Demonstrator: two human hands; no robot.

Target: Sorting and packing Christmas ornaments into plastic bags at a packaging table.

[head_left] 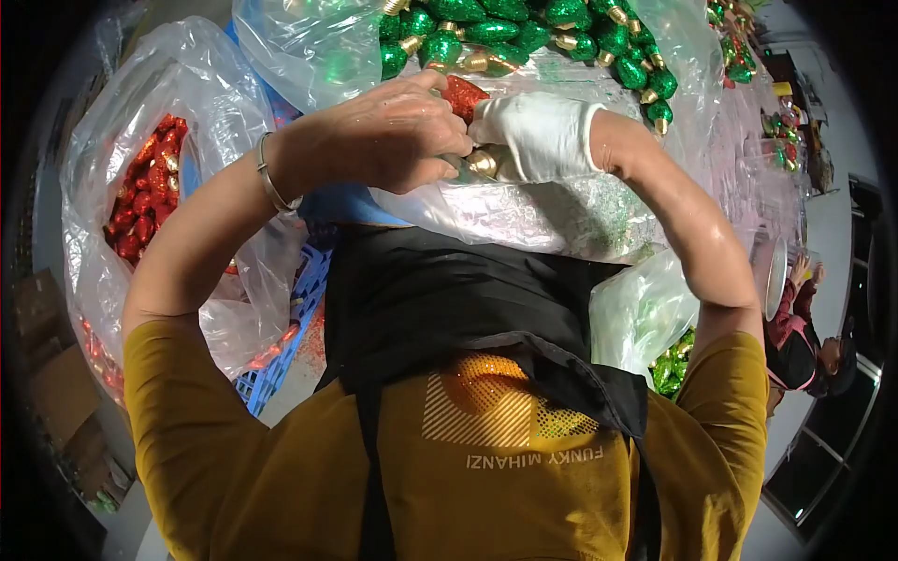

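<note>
mustard shirt (505, 510) is seen nearest. near the table's front edge (543, 220), a red bulb (462, 97) is flanked by curled left hand (398, 136) and right hand (547, 138), grips undeterminable; judged light, brittle, best held mid-body.

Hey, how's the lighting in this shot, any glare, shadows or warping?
Head view: bright glare streaks the clear bag at left; head view: a shadow darkens the silvery sheet near the gloved right hand; head view: the rim fades to black, and a person at far right appears tipped sideways.
</note>
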